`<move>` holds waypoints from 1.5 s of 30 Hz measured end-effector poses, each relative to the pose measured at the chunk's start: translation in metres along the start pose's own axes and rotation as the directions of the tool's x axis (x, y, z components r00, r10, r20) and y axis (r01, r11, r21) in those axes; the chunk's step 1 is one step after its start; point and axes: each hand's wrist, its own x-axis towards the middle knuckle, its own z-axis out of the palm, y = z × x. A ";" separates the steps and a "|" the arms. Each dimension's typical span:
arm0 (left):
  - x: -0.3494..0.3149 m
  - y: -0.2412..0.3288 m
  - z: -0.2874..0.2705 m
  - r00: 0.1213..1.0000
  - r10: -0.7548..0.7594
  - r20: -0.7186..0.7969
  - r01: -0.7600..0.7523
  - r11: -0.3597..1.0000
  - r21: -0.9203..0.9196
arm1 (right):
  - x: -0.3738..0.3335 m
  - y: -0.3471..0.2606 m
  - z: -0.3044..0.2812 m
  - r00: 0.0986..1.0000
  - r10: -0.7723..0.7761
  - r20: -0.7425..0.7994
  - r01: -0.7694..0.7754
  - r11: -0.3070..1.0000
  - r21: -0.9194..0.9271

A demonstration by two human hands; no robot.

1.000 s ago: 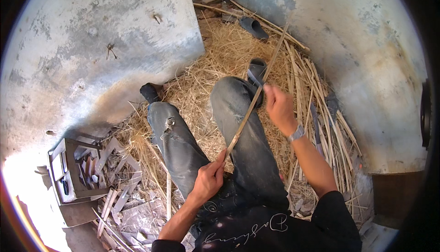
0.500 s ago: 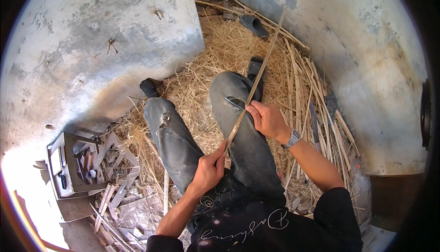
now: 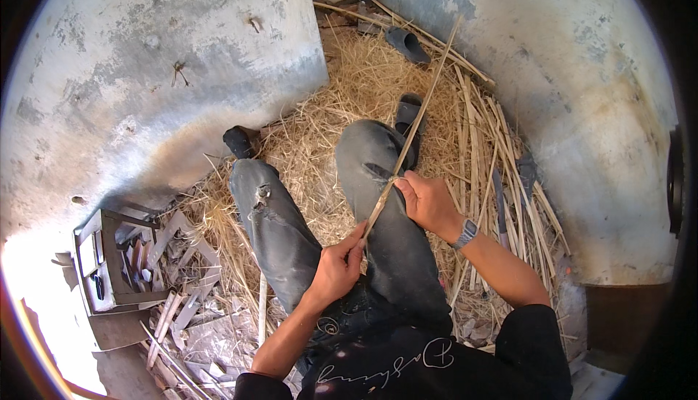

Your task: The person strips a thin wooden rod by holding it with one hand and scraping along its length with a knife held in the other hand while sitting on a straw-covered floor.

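A long, narrow bamboo strip (image 3: 423, 109) slants across my right thigh, its far end reaching up past my right foot. My left hand (image 3: 339, 268) is closed on its near end, above my lap. Over the right thigh, my right hand (image 3: 433, 206) is closed with the thumb and fingers at the strip. A dark, pointed knife blade (image 3: 377, 172) projects left beyond those fingers and crosses the strip. The knife's handle is hidden in the right hand. My legs (image 3: 270, 214) are spread apart in worn grey trousers.
Loose shavings (image 3: 305, 153) cover the floor between my legs. Long bamboo strips (image 3: 480, 174) lie to the right along a curved wall (image 3: 582, 109). A dark slipper (image 3: 407, 45) lies ahead. An open frame box (image 3: 116, 258) with scraps stands left, below a pale panel (image 3: 167, 36).
My right hand has shifted slightly nearer along the strip. The blade has turned from showing a bright edge to looking dark. My left hand keeps its hold on the near end.
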 end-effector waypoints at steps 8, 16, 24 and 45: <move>0.011 0.010 0.000 1.000 0.025 -0.019 -0.025 0.999 0.038 | 0.008 0.003 -0.004 0.999 0.039 -0.012 -0.040 0.999 -0.011; 0.012 -0.001 0.002 0.998 0.043 -0.036 -0.043 0.999 0.001 | 0.006 -0.004 -0.008 0.997 0.011 0.080 -0.012 1.000 0.020; 0.009 -0.011 -0.002 0.988 -0.090 0.122 0.129 0.923 -0.363 | 0.016 0.000 -0.019 0.902 -0.020 0.431 -0.115 0.951 0.285; 0.001 0.010 0.020 0.977 0.190 -0.095 -0.179 0.977 0.114 | -0.008 -0.053 -0.026 0.984 0.172 0.054 -0.165 0.979 -0.119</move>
